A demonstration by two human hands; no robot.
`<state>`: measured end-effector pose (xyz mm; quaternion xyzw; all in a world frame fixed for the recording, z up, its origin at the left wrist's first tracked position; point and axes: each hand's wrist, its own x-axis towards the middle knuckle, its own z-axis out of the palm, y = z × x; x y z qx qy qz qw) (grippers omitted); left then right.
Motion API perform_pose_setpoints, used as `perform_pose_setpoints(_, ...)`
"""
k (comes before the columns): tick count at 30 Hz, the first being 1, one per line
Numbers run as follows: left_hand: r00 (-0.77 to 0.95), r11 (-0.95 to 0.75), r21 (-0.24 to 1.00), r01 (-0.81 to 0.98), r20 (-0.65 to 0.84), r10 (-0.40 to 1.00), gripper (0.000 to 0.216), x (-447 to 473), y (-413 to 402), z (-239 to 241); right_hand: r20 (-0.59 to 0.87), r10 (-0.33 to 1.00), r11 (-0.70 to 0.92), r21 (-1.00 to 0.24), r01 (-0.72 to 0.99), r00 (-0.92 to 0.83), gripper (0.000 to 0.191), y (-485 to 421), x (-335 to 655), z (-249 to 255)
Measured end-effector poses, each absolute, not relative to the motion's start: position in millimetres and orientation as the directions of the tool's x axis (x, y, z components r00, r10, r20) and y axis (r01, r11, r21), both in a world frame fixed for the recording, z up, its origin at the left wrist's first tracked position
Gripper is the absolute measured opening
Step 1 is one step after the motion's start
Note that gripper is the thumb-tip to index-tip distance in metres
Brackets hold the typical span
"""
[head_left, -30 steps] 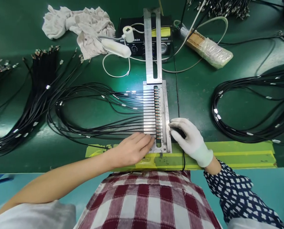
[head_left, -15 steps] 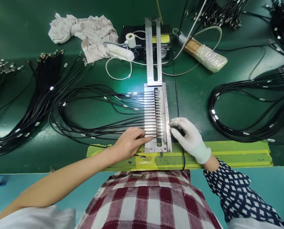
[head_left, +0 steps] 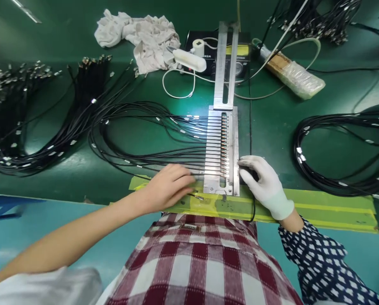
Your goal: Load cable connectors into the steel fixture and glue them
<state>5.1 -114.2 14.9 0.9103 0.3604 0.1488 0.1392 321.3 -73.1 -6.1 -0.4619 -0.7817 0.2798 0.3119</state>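
Observation:
My bare left hand (head_left: pixel 170 188) is left of the metal jig's lower end, its fingers bent over a loose black cable. The cable's metal-tipped end (head_left: pixel 198 197) pokes out beyond the thumb; the grip itself is partly hidden under the hand. The slotted metal jig (head_left: pixel 213 169) holds a row of black cables (head_left: pixel 164 156), their stripped ends lined up across its slot. In a white glove, my right hand (head_left: pixel 262 184) rests its fingertips against the jig's right edge, with thumb and fingers apart.
A slotted metal arm (head_left: pixel 220 67) extends from the jig's far end, in front of a black control box (head_left: pixel 192 39). A crumpled cloth (head_left: pixel 151 38), a white-handled tool (head_left: pixel 189 60) and a plastic-wrapped block (head_left: pixel 299 78) lie behind. Cable bundles (head_left: pixel 49 148) and a coil (head_left: pixel 299 156) flank the jig.
My left hand has drawn back from the jig's lowest slot to the loose cable end near the table edge. My right hand stays at the jig's edge. The view has shifted left.

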Motion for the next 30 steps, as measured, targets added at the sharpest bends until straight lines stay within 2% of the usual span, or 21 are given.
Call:
perform_pose_setpoints(3, 0.627, -0.583, 0.431, 0.688, 0.052, 0.778, 0.015, -23, -142, 13, 0.218, 0.898, 0.411, -0.727, 0.551, -0.381, 0.015, -71, 321, -7)
perform_pose_setpoints(6, 0.499, -0.483, 0.489, 0.726, 0.11, 0.86, 0.008, -38, -150, 18, 0.213, 0.9, 0.404, -0.734, 0.545, -0.381, 0.016, -70, 321, -7)
perform_pose_setpoints(7, 0.427, -0.463, 0.502, 0.73, 0.193, 0.883, 0.008, -41, -146, 24, 0.213, 0.9, 0.404, -0.739, 0.54, -0.382, 0.016, -70, 321, -7)
perform_pose_setpoints(9, 0.208, -0.471, 0.455, 0.756, 0.516, 0.831, 0.004, -45, -133, 42, 0.207, 0.899, 0.4, -0.746, 0.532, -0.386, 0.015, -70, 321, -6)
perform_pose_setpoints(11, 0.016, -0.489, 0.319, 0.812, 0.825, 0.565, 0.007, -42, -118, 61, 0.199, 0.899, 0.395, -0.75, 0.53, -0.389, 0.014, -71, 321, -5)
perform_pose_setpoints(12, 0.014, -0.506, 0.253, 0.825, 0.885, 0.465, 0.011, -36, -111, 67, 0.197, 0.9, 0.394, -0.753, 0.528, -0.389, 0.014, -71, 321, -5)
perform_pose_setpoints(13, 0.07, -0.539, 0.216, 0.814, 0.885, 0.46, 0.015, -28, -107, 69, 0.196, 0.9, 0.391, -0.756, 0.524, -0.389, 0.014, -71, 321, -5)
perform_pose_setpoints(14, 0.189, -0.6, 0.211, 0.772, 0.825, 0.533, 0.018, -17, -105, 67, 0.194, 0.901, 0.387, -0.762, 0.52, -0.388, 0.014, -72, 321, -5)
perform_pose_setpoints(15, 0.329, -0.64, 0.269, 0.72, 0.68, 0.656, 0.02, -6, -104, 61, 0.191, 0.903, 0.382, -0.767, 0.516, -0.385, 0.014, -72, 321, -5)
perform_pose_setpoints(16, 0.451, -0.677, 0.343, 0.651, 0.543, 0.708, 0.02, 5, -105, 51, 0.186, 0.905, 0.375, -0.772, 0.514, -0.382, 0.014, -72, 321, -5)
perform_pose_setpoints(18, 0.58, -0.694, 0.444, 0.566, 0.383, 0.719, 0.024, 22, -108, 29, 0.177, 0.91, 0.363, -0.778, 0.513, -0.375, 0.015, -73, 321, -6)
perform_pose_setpoints(22, 0.653, -0.694, 0.457, 0.556, 0.276, 0.705, 0.037, 24, -111, 2, 0.171, 0.916, 0.35, -0.783, 0.513, -0.364, 0.015, -72, 322, -8)
perform_pose_setpoints(26, 0.684, -0.707, 0.397, 0.585, 0.227, 0.693, 0.039, 19, -108, 4, 0.155, 0.919, 0.339, -0.78, 0.526, -0.363, 0.014, -71, 323, -10)
perform_pose_setpoints(30, 0.7, -0.735, 0.318, 0.598, 0.239, 0.673, 0.038, 24, -108, 7, 0.159, 0.919, 0.339, -0.784, 0.519, -0.36, 0.013, -71, 323, -9)
